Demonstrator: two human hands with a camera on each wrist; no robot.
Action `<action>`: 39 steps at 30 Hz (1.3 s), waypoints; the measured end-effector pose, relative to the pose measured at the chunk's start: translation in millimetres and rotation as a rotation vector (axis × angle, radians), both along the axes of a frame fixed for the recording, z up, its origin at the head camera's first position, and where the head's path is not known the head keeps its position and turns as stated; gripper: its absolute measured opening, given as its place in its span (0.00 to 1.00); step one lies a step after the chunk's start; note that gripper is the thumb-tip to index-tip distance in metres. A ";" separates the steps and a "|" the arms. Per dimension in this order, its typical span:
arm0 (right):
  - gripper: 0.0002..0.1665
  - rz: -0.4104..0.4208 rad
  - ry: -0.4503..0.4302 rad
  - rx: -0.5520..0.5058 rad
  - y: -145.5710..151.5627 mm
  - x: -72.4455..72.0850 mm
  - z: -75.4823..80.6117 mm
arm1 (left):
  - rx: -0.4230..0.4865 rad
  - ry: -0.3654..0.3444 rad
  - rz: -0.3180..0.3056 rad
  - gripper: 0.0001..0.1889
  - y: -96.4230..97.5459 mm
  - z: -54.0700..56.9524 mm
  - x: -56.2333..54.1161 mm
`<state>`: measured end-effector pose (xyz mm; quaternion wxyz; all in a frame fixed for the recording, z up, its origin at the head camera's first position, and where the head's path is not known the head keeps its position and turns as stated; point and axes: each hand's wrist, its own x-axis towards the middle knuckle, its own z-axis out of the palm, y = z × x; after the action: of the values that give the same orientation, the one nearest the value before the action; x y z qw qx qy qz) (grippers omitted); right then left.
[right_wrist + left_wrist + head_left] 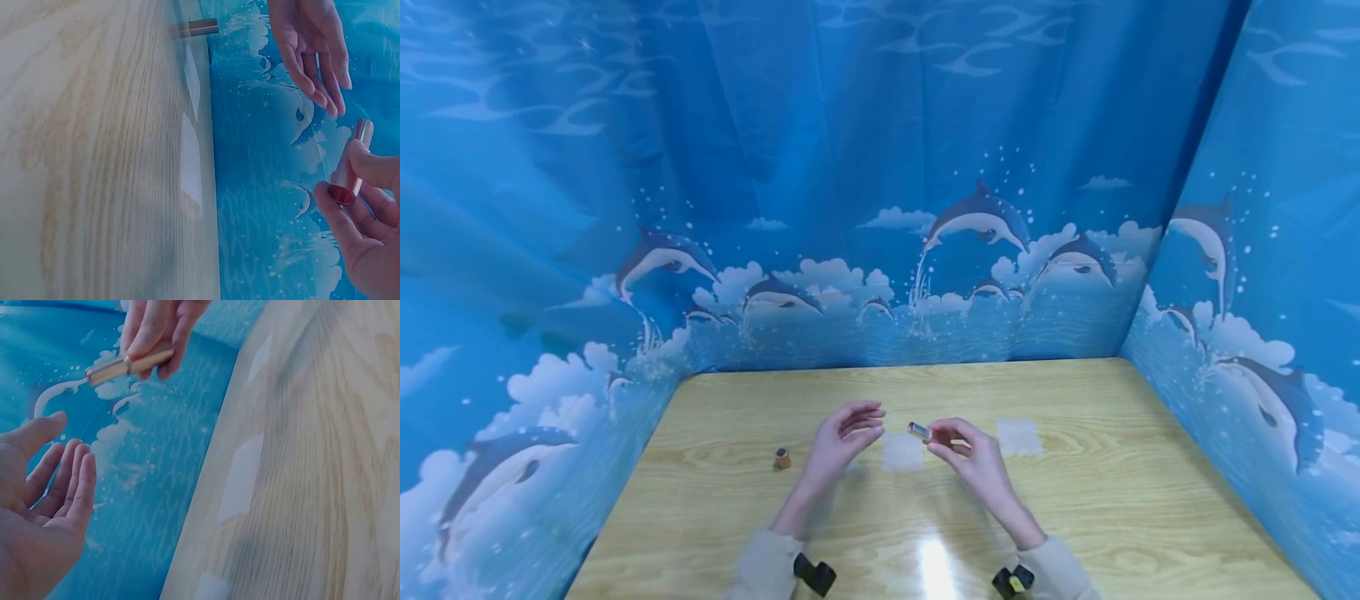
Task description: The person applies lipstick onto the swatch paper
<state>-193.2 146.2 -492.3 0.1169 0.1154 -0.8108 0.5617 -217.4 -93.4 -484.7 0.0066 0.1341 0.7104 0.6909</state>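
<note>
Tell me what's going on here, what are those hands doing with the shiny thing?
A person's right hand is holding up what looks like a shiny lipstick tube, pinched in its fingers. The left hand is close by with its fingers relaxed, not touching the tube. A small hollow-topped cylinder stands on the wooden table, left of that hand, and white squares lie flat there too.

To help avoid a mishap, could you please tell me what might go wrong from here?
The metallic tube, pinched in the right grip, could slip and drop onto the table. The brown cylinder, standing beside the left grip, might tip over if brushed.
</note>
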 end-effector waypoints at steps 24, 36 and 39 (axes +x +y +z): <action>0.16 -0.012 -0.001 -0.137 -19.3 -0.6 -4.0 | -0.065 -0.010 -0.011 0.17 45.7 7.7 1.4; 0.18 -0.027 -0.015 -0.191 -25.1 -1.7 -8.4 | -0.053 -0.010 0.054 0.15 55.8 7.2 3.0; 0.18 -0.032 -0.029 -0.198 -25.5 -1.6 -8.7 | -0.070 -0.011 0.064 0.14 56.2 7.6 3.2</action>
<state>-194.8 120.7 -501.0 0.1252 0.0821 -0.7546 0.6388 -214.2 -37.2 -477.2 -0.0070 0.1072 0.7381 0.6661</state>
